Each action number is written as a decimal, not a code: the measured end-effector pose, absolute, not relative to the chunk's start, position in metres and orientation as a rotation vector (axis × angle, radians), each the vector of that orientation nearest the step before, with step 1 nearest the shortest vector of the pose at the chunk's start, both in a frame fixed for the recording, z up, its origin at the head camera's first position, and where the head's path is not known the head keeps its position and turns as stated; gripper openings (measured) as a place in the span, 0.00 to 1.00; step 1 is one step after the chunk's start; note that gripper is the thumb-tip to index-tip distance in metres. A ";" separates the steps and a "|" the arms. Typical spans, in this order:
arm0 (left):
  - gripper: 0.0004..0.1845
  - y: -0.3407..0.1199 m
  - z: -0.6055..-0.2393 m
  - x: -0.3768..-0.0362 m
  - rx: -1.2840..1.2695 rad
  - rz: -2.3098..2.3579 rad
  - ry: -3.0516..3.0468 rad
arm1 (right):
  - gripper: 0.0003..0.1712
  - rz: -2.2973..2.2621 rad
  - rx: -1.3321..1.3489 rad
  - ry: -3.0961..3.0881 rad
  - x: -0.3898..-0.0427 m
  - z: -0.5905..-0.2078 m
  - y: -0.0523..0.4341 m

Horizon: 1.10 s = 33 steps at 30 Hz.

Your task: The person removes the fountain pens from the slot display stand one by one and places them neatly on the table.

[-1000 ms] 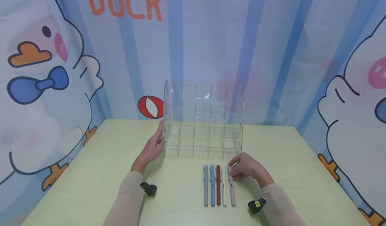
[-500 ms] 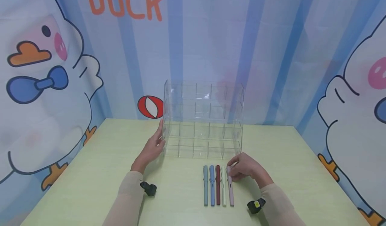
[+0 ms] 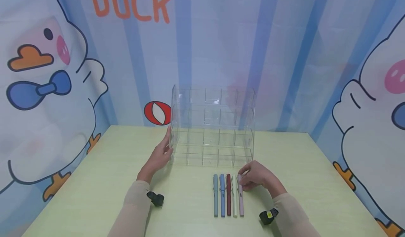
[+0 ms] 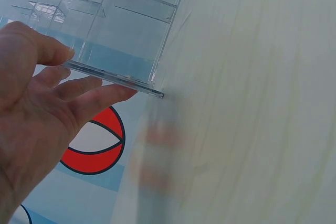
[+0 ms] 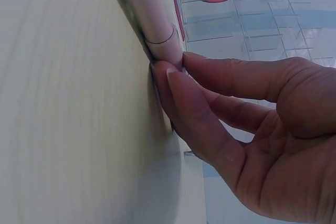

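Observation:
A clear plastic rack (image 3: 211, 146) with rows of small compartments stands upright on the table. My left hand (image 3: 159, 157) grips its left side panel, thumb on one face and fingers on the other, as the left wrist view shows. In front of the rack several pens lie side by side: a teal pen (image 3: 216, 196), a blue pen (image 3: 223, 198), a dark red pen (image 3: 229, 196), a white pen (image 3: 235, 200) and a pale pink pen (image 3: 241, 200). My right hand (image 3: 258, 173) pinches the upper end of the pink pen (image 5: 149, 11), which lies beside the white one.
The pale yellow table (image 3: 107, 180) ends at a striped curtain (image 3: 215, 36) printed with ducks. That curtain hangs close behind the rack. A small black camera (image 3: 155, 198) sits at the left wrist, another black camera (image 3: 269, 216) at the right.
The pink pen has shifted slightly left, and its lower end has swung toward the white pen, so it lies straighter and closer to the row. My left hand and the rack stay put.

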<state>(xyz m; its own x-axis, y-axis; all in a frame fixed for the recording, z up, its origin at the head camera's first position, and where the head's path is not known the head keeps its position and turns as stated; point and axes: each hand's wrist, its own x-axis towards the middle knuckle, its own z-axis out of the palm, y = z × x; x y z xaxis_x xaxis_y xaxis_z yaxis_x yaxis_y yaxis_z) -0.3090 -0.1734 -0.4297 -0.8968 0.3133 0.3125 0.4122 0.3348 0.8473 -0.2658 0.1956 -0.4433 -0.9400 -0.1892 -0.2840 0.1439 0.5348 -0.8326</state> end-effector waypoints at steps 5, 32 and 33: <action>0.42 -0.174 -0.431 -0.310 -0.680 -1.626 -2.487 | 0.19 -1.366 -0.032 2.433 -0.267 -0.443 0.195; 0.42 -0.174 -0.437 -0.316 -0.645 -1.605 -2.506 | 0.18 -1.374 -0.012 2.433 -0.265 -0.442 0.195; 0.43 -0.174 -0.441 -0.320 -0.643 -1.607 -2.500 | 0.18 -1.371 -0.010 2.436 -0.265 -0.443 0.196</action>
